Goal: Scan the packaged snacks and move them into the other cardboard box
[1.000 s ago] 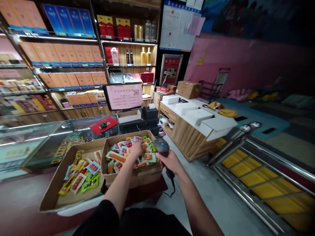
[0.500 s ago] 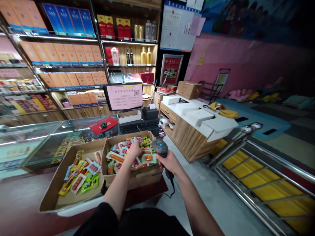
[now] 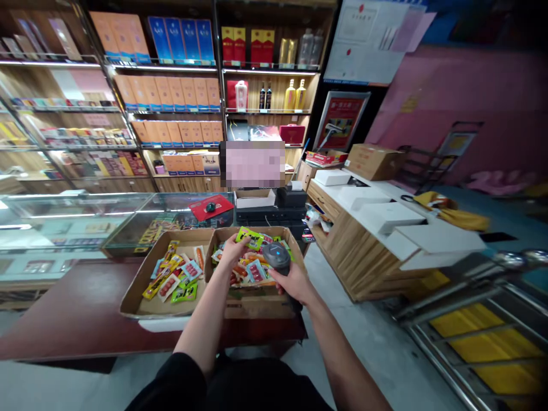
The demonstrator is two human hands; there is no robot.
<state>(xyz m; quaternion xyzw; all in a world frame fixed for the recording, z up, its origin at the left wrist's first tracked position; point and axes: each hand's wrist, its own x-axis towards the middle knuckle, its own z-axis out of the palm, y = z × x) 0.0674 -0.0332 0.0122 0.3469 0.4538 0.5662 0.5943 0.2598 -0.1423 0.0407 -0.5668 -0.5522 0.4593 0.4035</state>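
Observation:
My left hand (image 3: 233, 252) pinches a green snack packet (image 3: 252, 238) above the right cardboard box (image 3: 295, 242), which is filled with sausage snacks in small wrappers. In my right hand (image 3: 295, 283) is a black barcode scanner (image 3: 277, 258), its head over that box's right side and close to the green packet. Directly left of it stands a shallower cardboard tray (image 3: 136, 285) holding several packets: yellow sticks, green packets and clear-wrapped red sausages (image 3: 169, 287). The scanner's lower handle is partly hidden by my fingers.
Both boxes sit on a dark red table (image 3: 85, 297). Behind are a glass display counter (image 3: 128, 214), a red mat (image 3: 212, 208) and a monitor (image 3: 253, 164) with a blurred screen. A wooden cabinet (image 3: 342, 245) stands right, a metal railing (image 3: 471, 337) beyond it.
My left hand has come up out of the packets and now holds a green one. The scanner stays in my right hand. My view has turned left.

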